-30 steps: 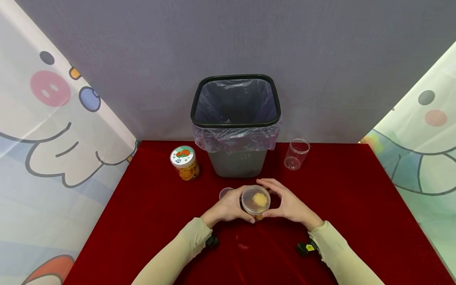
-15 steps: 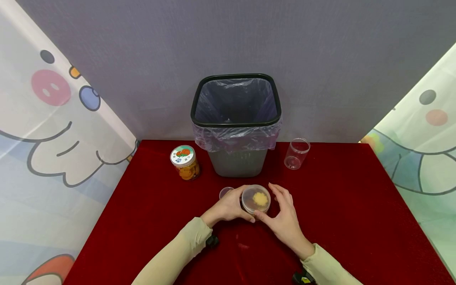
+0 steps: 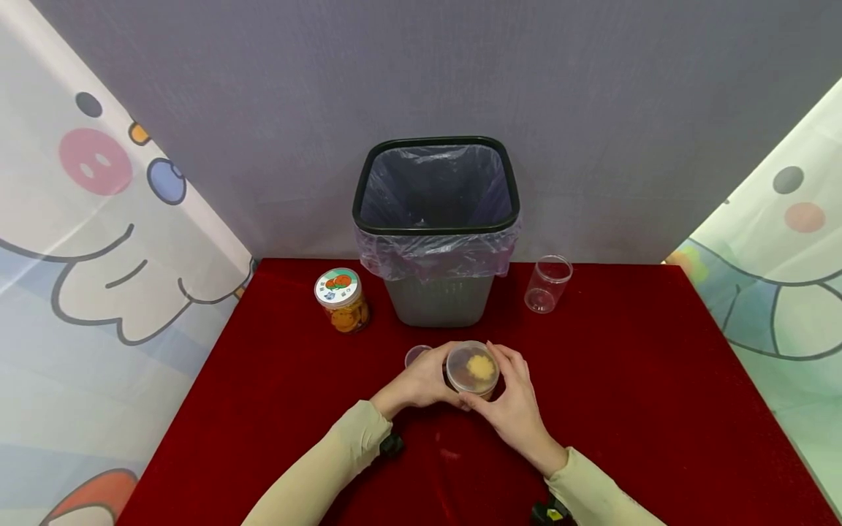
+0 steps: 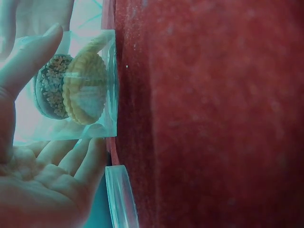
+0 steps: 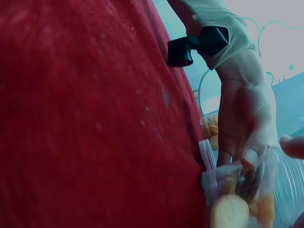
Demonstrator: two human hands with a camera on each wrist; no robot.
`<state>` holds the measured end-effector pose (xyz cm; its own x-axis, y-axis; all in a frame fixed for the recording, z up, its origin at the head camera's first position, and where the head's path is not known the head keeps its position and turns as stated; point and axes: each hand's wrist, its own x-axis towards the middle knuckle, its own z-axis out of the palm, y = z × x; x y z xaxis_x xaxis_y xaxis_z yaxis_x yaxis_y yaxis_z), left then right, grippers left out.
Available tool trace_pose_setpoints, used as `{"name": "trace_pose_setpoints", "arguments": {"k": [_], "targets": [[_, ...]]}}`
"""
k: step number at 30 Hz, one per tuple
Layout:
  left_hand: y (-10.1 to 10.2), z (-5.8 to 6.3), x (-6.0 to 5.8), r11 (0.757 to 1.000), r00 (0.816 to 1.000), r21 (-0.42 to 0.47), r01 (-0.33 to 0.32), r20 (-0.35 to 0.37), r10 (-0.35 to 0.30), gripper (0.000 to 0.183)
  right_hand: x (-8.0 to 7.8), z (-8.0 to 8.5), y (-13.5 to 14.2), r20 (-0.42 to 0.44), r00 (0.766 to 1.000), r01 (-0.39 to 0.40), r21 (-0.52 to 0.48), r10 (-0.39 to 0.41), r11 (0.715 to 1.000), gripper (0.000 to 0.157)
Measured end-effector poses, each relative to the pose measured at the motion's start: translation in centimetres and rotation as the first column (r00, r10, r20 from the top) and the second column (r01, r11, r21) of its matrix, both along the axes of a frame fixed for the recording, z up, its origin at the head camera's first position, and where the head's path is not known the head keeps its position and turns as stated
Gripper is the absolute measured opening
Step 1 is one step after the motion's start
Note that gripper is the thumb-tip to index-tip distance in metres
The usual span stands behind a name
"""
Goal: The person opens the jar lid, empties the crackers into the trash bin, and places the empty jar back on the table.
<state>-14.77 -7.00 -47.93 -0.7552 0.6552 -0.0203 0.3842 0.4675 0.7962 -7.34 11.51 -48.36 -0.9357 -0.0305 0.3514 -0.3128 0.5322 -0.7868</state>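
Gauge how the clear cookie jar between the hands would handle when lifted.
Probably stiff: the jar looks straight-sided and unbuckled. Likely light for its size: gaps show around the cookies. Those might shift when tilted, given that space.

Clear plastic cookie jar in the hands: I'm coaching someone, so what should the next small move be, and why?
Probably a gentle twist of the translucent round lid by the right hand: that hand curves around the lid, which sits on the clear plastic jar, while the left hand grips the jar's side. Which way to turn, I can't tell.
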Motion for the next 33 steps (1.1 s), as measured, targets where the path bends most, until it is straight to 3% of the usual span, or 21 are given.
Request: {"name": "trace_pose_setpoints", "arguments": {"k": [4, 8, 15, 22, 24, 26, 29, 33], "targets": [[0.1, 0.0, -0.1, 1.000, 1.000, -0.010, 0.002, 0.013, -0.001, 0.096, -0.8, 0.0, 1.1, 0.021, 0.994, -0.109, 0.006, 0.109, 0.994, 0.090], [0.0, 0.1, -0.1, 1.000, 0.999, -0.022, -0.008, 0.033, 0.008, 0.099, -2.0, 0.1, 2.4, 0.040, 0.970, -0.242, 0.016, 0.241, 0.970, 0.086], [0.0, 0.2, 0.0, 1.000, 0.999, -0.028, -0.013, 0.043, 0.015, 0.100, -4.0, 1.2, 4.1, 0.078, 0.903, -0.428, 0.076, 0.423, 0.900, 0.086], [0.1, 0.3, 0.0, 0.999, 0.999, -0.041, -0.011, 0.043, 0.013, 0.100, -4.7, 4.6, 4.2, 0.132, 0.814, -0.576, 0.066, 0.565, 0.815, 0.079], [0.1, 0.3, 0.0, 0.999, 0.999, -0.047, -0.011, 0.043, 0.013, 0.100, -5.2, 3.9, 4.5, 0.155, 0.799, -0.593, 0.049, 0.580, 0.804, 0.081], [0.0, 0.2, 0.0, 0.999, 0.999, -0.045, -0.009, 0.042, 0.011, 0.100, -5.4, 3.1, 4.8, 0.153, 0.797, -0.595, 0.044, 0.583, 0.802, 0.084], [0.0, 0.1, -0.1, 0.999, 0.999, -0.036, -0.005, 0.037, 0.007, 0.099, -5.4, 2.4, 5.1, 0.122, 0.813, -0.577, 0.038, 0.569, 0.816, 0.088], [0.0, 0.1, 0.0, 1.000, 0.999, -0.025, -0.013, 0.032, 0.014, 0.098, -3.9, 4.4, 4.6, 0.048, 0.861, -0.508, 0.029, 0.506, 0.861, 0.085]]}}
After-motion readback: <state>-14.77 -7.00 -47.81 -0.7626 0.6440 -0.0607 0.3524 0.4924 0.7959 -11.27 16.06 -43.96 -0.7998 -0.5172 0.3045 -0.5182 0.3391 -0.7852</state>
